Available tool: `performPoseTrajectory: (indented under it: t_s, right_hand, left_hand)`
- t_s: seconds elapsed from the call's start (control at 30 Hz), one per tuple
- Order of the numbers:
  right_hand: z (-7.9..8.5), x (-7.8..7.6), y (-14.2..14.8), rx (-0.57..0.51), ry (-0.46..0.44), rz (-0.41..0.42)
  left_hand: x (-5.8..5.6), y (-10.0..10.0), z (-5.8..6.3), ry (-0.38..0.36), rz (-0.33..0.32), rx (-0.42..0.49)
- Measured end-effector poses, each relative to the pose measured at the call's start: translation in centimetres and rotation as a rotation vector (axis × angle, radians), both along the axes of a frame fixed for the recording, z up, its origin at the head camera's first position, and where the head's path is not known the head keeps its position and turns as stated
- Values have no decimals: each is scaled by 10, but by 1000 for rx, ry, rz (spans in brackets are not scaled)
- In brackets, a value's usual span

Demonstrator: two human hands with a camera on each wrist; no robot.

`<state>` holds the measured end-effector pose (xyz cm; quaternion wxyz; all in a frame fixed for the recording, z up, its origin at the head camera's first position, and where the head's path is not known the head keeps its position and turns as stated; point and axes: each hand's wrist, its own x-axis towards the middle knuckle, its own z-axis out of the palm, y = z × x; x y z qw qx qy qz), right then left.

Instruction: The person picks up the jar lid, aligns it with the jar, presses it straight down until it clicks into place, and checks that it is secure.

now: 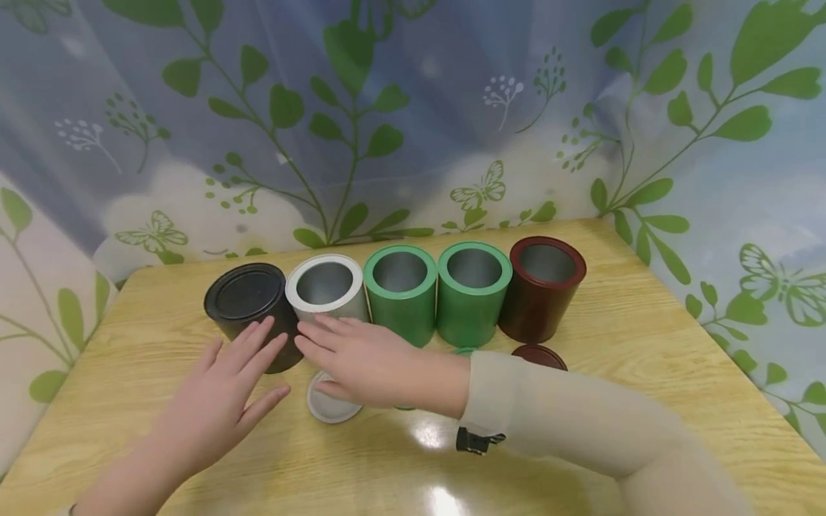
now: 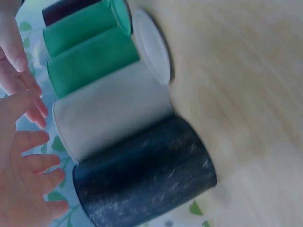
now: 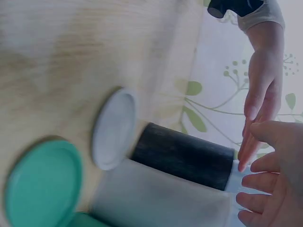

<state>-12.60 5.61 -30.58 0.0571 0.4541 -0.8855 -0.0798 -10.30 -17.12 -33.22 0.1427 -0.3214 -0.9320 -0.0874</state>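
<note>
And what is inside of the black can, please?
A black lid sits on the black can, so whatever may be inside is covered and cannot be seen. From the head view, only the lid's ringed top shows there.

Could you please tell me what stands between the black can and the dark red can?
In the head view, the white can, one green can and another green can stand between the black can and the dark red can.
</note>
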Motion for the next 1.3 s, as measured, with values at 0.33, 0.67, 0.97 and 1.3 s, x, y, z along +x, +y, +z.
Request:
performPoseTrajectory:
  t_s: [0.33,0.67,0.97,1.3]
  right_hand:
    - [-33,-3,23,0,-61,-47]
    - [-61,-8,29,-70,-59,-42]
    - [-74,-11,26,-73,-87,-93]
    - [-86,-14,19,-78,-179,-117]
  left_hand:
    - [0,11,-29,-31,-53,-58]
    - [-4,17,-50,-94,-59,-76]
    - [-12,19,-64,-69,-107,-68]
    - [-15,29,-72,-149,-75,-87]
